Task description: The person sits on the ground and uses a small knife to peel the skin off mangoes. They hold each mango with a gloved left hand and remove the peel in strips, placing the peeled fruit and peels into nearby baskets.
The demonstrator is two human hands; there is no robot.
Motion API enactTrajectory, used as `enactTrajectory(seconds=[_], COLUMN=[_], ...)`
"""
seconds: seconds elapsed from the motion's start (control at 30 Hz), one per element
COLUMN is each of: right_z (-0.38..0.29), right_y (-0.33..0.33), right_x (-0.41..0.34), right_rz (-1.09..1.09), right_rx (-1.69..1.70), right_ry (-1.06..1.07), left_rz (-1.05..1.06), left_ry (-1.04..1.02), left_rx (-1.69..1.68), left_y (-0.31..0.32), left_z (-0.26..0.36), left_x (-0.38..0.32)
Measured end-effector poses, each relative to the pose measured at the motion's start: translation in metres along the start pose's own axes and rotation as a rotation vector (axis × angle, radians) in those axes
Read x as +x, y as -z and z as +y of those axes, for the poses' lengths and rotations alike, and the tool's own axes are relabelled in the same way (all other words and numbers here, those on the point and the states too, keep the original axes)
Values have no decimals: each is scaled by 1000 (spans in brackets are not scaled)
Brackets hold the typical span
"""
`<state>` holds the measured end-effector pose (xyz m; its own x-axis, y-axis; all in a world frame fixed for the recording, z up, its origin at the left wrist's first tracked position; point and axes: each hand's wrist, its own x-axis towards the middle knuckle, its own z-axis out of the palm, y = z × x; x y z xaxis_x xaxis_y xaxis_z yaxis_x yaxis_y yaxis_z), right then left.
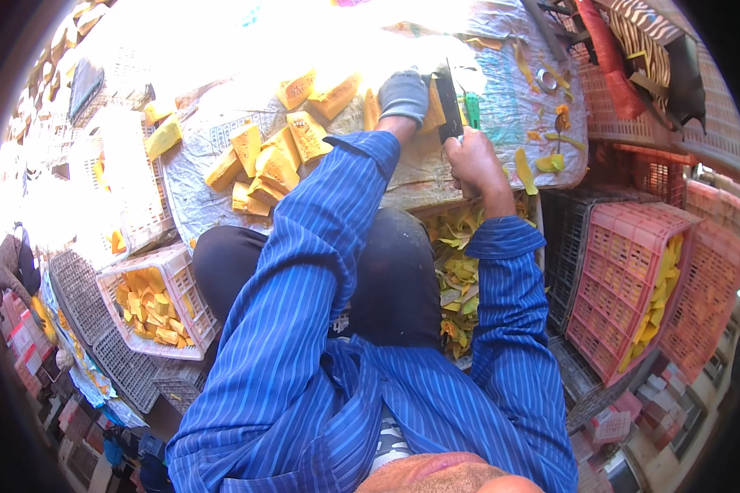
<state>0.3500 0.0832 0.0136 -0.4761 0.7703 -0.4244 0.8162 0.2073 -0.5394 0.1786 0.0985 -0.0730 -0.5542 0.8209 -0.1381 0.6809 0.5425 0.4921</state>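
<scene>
My right hand (478,159) grips the handle of a broad, dark-bladed knife (449,101). Its blade stands against the right side of an orange pumpkin piece (433,110). My left hand (402,95), in a grey work glove, presses on the pumpkin just left of the blade; its fingertips are lost in glare. Another pumpkin piece (371,111) shows beside the glove. Further left lie several cut pumpkin chunks (277,163), some with seedy pulp. Right of the knife is a green-handled tool (472,110), partly hidden.
A sheet-covered table (188,185) carries peel scraps (524,172) and a metal ring (546,80). Peelings (459,277) fill a container below its edge. A white crate (203,308) of chunks stands left, a pink crate (610,289) right. Strong glare whitens the far side.
</scene>
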Motion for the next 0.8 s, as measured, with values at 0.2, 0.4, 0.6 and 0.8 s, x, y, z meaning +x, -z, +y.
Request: enactTrajectory(seconds=[0.2,0.4,0.6,0.8], right_z=[-18,-2,6,28], right_y=[-21,-47,-53,12], right_x=[1,-6,-13,-58], right_rz=[5,195,276,459], right_rx=[55,-89,-29,306], right_ry=[-182,9,85,115], left_rz=[-5,-65,-263,5], left_ry=[-53,-8,43,-110], left_rx=[-10,-91,62,-160], left_y=[3,63,65,49], left_z=[0,22,31,-12], left_x=[-9,-53,-59,-68])
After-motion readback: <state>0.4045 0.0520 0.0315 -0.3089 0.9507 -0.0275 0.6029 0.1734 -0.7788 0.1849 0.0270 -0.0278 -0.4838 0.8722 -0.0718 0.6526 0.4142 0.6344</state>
